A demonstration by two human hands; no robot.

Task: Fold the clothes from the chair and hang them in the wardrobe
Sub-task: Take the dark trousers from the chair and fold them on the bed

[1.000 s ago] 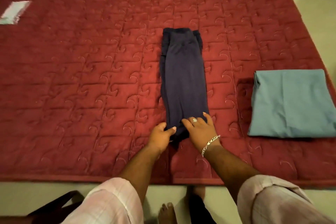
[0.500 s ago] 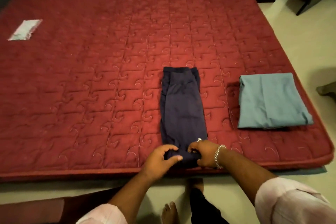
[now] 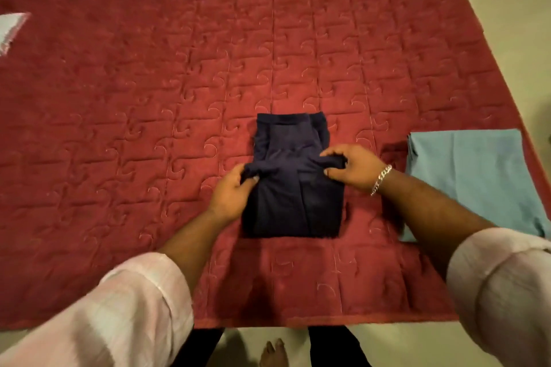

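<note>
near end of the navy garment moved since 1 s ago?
Yes. Both hands, left hand and right hand, carried the navy garment's near end away from the mattress edge, toward its waistband.

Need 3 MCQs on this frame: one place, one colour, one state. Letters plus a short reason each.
1. Where does the teal cloth lie relative to the navy garment?
A. to its left
B. to its right
C. on top of it

2. What colour is the mattress?
A. red
B. green
C. white

3. What are the hands doing?
A. both hang idle
B. only one touches the garment
C. both grip the garment's folded-over end

Answers:
1 B: the teal cloth sits near the mattress's right edge, apart from the garment.
2 A: the quilted surface is red throughout.
3 C: the left hand and right hand each pinch a corner of the navy fabric, with its near part doubled over.
</note>
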